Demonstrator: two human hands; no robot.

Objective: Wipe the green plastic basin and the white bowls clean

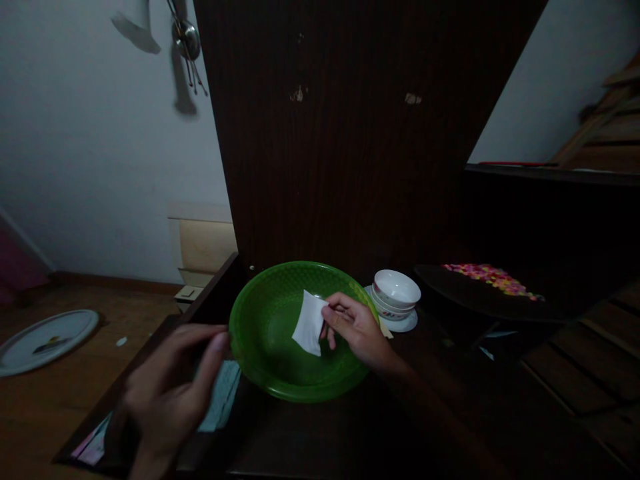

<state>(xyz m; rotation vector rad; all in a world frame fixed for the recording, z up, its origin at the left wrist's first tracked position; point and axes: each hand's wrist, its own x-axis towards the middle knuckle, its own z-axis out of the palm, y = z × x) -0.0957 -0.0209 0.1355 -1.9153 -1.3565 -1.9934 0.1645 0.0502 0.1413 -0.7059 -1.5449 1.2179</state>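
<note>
Green plastic forms the wide basin (261, 313) in front of you, set on the dark wooden surface (300, 440), and over its hollow your right hand (357, 327) has a white piece (308, 323), paper or thin cloth, pinched at one edge between thumb and fingers, the rest of it spread free. Your left hand (167, 387) is blurred beside the basin's near-left rim, thumb and forefinger brought close together; whether they touch the rim or grip anything, you can't tell from this view. The step in hand looks to be handling that white piece above the basin, one-handed for now. Any next move calls for a light, steady pinch, since so limp a sheet would likely fold or slip if squeezed carelessly, and for keeping your right wrist clear of the white bowls (397, 290) stacked just beyond the basin's right side.
</note>
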